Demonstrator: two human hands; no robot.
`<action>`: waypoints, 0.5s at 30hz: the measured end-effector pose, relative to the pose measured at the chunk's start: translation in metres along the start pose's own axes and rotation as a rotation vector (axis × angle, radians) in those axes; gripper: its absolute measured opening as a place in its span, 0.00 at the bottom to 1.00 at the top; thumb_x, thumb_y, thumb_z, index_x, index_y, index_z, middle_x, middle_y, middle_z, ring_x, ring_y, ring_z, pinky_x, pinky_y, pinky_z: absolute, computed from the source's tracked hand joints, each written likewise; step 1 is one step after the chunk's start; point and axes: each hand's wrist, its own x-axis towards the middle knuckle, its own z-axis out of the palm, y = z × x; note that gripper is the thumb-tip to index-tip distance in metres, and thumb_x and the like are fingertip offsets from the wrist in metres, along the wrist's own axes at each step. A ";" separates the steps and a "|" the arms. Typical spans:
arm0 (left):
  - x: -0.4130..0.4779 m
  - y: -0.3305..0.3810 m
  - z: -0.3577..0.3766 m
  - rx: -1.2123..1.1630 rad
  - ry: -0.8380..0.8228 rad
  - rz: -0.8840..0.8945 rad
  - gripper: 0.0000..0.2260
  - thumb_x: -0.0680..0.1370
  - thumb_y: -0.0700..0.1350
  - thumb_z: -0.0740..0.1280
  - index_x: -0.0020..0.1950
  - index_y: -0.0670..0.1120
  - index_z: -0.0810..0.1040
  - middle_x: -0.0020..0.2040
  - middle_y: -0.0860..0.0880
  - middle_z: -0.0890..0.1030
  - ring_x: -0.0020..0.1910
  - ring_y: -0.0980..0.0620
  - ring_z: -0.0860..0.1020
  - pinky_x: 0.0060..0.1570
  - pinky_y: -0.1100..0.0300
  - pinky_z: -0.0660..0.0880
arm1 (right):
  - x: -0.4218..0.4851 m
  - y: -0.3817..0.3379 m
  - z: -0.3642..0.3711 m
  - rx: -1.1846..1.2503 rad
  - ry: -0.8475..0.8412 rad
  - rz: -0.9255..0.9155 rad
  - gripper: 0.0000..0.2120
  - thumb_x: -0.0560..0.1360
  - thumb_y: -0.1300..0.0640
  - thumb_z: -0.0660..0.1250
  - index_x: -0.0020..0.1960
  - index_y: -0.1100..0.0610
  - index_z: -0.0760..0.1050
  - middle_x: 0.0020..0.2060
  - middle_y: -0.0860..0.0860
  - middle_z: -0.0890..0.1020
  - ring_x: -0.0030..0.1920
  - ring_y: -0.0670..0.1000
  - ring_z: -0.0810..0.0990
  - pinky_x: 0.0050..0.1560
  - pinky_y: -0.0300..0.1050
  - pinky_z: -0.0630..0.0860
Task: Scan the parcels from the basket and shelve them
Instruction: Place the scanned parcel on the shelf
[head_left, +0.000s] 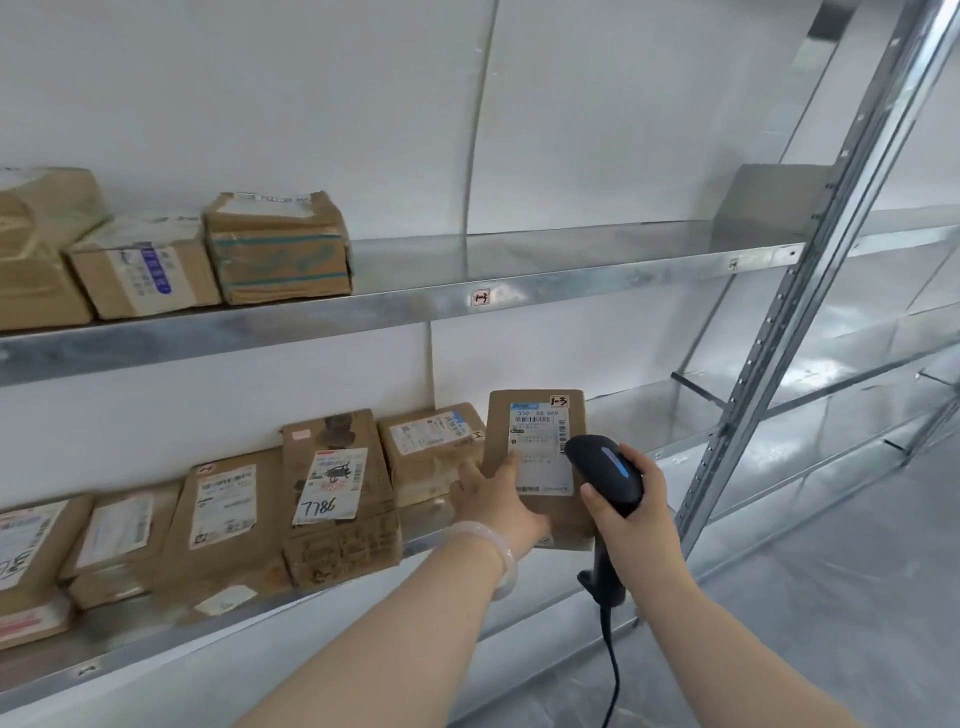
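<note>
A brown cardboard parcel with a white shipping label and a small "1-3" sticker stands tilted at the right end of the row on the lower shelf. My left hand holds its lower left side, thumb across the front. My right hand grips a black corded barcode scanner, its head just right of the label. The basket is out of view.
Several brown parcels line the lower shelf to the left. Three more boxes sit at the left of the upper shelf, which bears a small tag. A perforated metal upright rises at right; shelf space lies right of the held parcel.
</note>
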 end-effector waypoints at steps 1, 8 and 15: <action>0.011 0.006 0.009 -0.010 0.010 -0.006 0.40 0.74 0.55 0.71 0.80 0.61 0.53 0.71 0.47 0.55 0.71 0.42 0.58 0.71 0.49 0.63 | 0.016 0.006 -0.007 -0.011 -0.014 0.012 0.25 0.75 0.56 0.73 0.56 0.28 0.67 0.53 0.33 0.77 0.48 0.30 0.77 0.38 0.26 0.73; 0.088 0.029 0.066 -0.035 0.089 -0.118 0.35 0.77 0.54 0.70 0.79 0.58 0.55 0.70 0.48 0.57 0.71 0.44 0.60 0.71 0.51 0.66 | 0.126 0.058 -0.023 -0.053 -0.122 0.078 0.28 0.75 0.55 0.73 0.50 0.21 0.65 0.49 0.31 0.77 0.48 0.40 0.79 0.41 0.37 0.74; 0.130 0.009 0.105 -0.055 0.186 -0.210 0.34 0.78 0.51 0.70 0.80 0.54 0.58 0.74 0.50 0.56 0.74 0.47 0.55 0.75 0.52 0.60 | 0.187 0.107 -0.004 -0.076 -0.327 0.099 0.26 0.75 0.59 0.74 0.55 0.30 0.68 0.54 0.37 0.78 0.48 0.32 0.78 0.39 0.29 0.77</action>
